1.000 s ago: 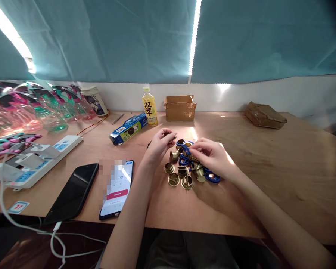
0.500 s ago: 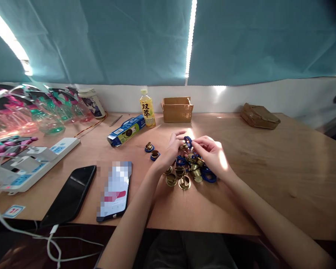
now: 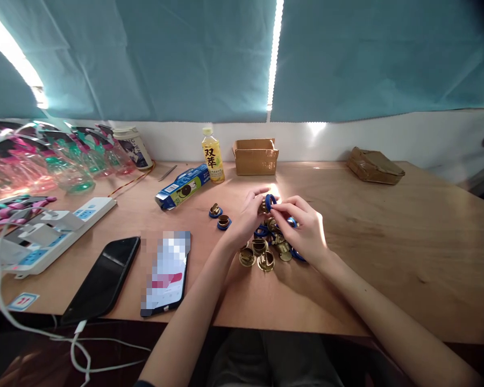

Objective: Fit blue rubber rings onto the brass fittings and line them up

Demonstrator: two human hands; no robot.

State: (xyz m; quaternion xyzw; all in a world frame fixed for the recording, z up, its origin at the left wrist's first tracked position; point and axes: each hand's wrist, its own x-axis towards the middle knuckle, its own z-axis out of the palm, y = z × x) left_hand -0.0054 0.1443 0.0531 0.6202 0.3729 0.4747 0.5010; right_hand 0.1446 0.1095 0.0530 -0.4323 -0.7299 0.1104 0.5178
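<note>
Above a pile on the wooden table, my left hand (image 3: 250,217) is closed on a brass-coloured metal fitting (image 3: 263,206), mostly hidden by the fingers. My right hand (image 3: 302,223) pinches a blue ring (image 3: 270,202) held against the fitting's right end. Below both hands lie loose blue rings (image 3: 262,231) and several round brass-coloured fittings (image 3: 266,261) with raised centre pieces; part of the pile is hidden by my right hand. Left of my left hand, two fittings with blue rings around them (image 3: 215,210) (image 3: 223,222) sit apart from the pile.
Two phones (image 3: 102,277) (image 3: 167,274) and a white power strip (image 3: 64,236) with cables lie at left. Farther back are a blue carton (image 3: 183,188), a yellow drink bottle (image 3: 213,156), an open cardboard box (image 3: 256,158), spray bottles (image 3: 70,172) and a brown package (image 3: 375,165).
My right hand has moved slightly left with the blue ring, bringing it against the fitting in my left hand. My left hand has stayed nearly in place.
</note>
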